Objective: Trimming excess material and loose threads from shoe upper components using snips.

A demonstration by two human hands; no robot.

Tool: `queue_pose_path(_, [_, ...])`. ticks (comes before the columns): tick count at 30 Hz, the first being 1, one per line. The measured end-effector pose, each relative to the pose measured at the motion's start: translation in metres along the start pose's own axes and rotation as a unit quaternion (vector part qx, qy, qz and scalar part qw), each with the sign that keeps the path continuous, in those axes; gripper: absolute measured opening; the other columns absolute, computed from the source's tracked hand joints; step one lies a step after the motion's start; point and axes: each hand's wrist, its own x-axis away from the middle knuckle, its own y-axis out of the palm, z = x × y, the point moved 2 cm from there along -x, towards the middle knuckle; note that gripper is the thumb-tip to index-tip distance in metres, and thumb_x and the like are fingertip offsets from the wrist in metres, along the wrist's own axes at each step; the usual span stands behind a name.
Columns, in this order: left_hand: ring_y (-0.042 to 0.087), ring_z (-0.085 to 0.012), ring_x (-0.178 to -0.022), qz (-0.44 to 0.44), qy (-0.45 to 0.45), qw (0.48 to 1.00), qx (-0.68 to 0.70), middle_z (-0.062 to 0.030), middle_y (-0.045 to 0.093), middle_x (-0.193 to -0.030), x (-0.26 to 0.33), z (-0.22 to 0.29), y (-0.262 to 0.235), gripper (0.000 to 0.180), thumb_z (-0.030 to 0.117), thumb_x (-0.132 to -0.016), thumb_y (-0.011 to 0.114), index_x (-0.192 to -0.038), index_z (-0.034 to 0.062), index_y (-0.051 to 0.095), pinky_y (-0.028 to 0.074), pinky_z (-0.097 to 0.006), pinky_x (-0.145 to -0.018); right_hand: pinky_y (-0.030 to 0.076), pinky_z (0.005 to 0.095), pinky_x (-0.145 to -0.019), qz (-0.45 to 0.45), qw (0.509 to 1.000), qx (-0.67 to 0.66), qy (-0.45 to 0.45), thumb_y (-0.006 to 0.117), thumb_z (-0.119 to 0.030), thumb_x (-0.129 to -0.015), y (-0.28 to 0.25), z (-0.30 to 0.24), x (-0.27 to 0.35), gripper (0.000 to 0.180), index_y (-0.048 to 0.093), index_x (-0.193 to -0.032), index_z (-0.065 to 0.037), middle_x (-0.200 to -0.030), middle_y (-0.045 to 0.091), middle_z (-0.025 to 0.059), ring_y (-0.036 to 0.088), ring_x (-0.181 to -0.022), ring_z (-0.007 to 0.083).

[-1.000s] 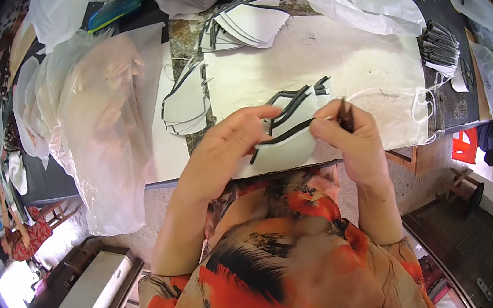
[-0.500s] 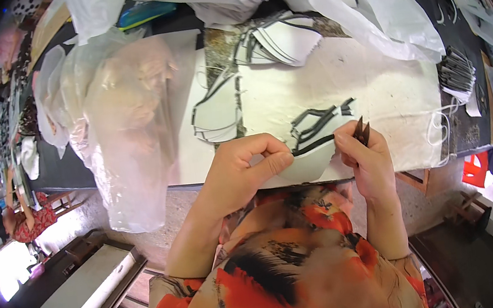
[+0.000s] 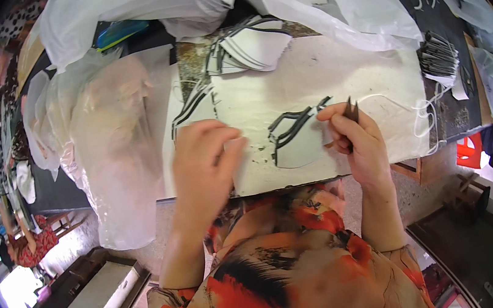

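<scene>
As the head view shows, the right hand is above the right half of the white sheet, its fingers closed around a dark 2-pointed tool whose tips stick out past the hand. Just beside these fingers, white pieces with black edging lie on the sheet toward its near edge; whether the right hand touches them cannot be told. The left hand, blurred, is at the sheet's left edge with its fingers loosely bent; whether it grips anything cannot be told. It partly covers 1 pile beside that edge, and a 2nd pile lies at the sheet's far left corner. A bundle of dark strips lies right of the sheet, a white cord trails over its right edge, and a plastic bag is to its left.
</scene>
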Motion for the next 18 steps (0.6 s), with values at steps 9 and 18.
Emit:
queue_pose_path(9, [0.063,-0.0146,-0.096,-0.186,-0.194,0.911,0.312,-0.0027,0.062,-0.102,-0.015,0.038,0.047,0.023,0.012,-0.095,0.074,-0.116,0.0028,0.074,0.050,-0.031,-0.082,0.044,0.0208,-0.066,-0.091,0.994,0.049,-0.032,0.054,-0.004,-0.105,0.007,-0.007,0.018,0.071,0.020,-0.167,-0.012,-0.087,0.065,0.0016,0.048,-0.069,0.0060])
queue_pose_path(18, [0.061,-0.0105,-0.093,-0.211,-0.274,0.799,0.492,-0.0003,0.064,-0.098,-0.013,0.035,0.062,0.011,0.011,-0.099,0.072,-0.103,0.0010,0.070,0.049,-0.027,-0.084,0.043,0.0223,-0.060,-0.077,0.987,0.138,0.000,0.064,-0.011,-0.102,0.016,-0.011,0.023,0.045,0.052,-0.145,-0.007,-0.077,0.060,-0.0010,0.051,-0.067,0.0055])
